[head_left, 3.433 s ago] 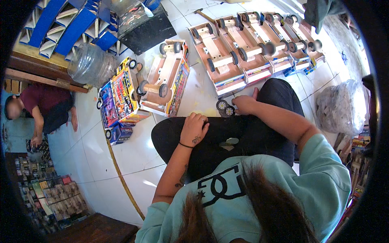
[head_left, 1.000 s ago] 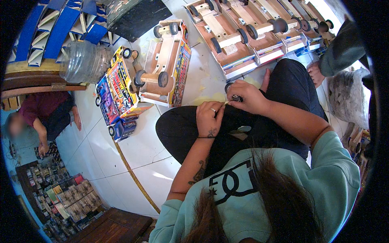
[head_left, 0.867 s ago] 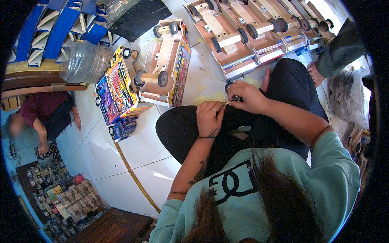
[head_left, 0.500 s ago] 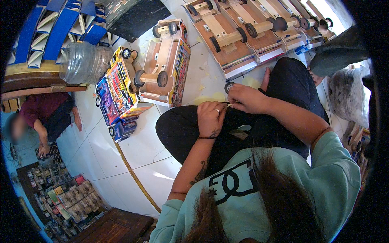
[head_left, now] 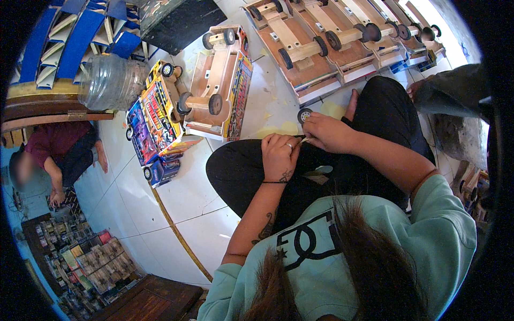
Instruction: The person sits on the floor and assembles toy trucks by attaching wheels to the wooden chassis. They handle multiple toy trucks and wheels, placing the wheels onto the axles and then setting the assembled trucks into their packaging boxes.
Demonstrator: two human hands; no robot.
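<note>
A pale strip [head_left: 305, 140] lay between the left hand [head_left: 279, 156] and the right hand [head_left: 327, 132], pinched at the fingertips; the other fingers were curled in. The fingers hid its ends. With the strip as clock centre, bold red lettering covered the yellow truck [head_left: 163, 111] toward nine-thirty; a large black emblem marked the shirt [head_left: 342, 251] at six. The left forearm came up from seven, the right from four, wrists low. At twelve a wheel [head_left: 304, 115] was partly covered by the right hand. Toward two-thirty, another person's sleeve [head_left: 450, 91] was cut off.
</note>
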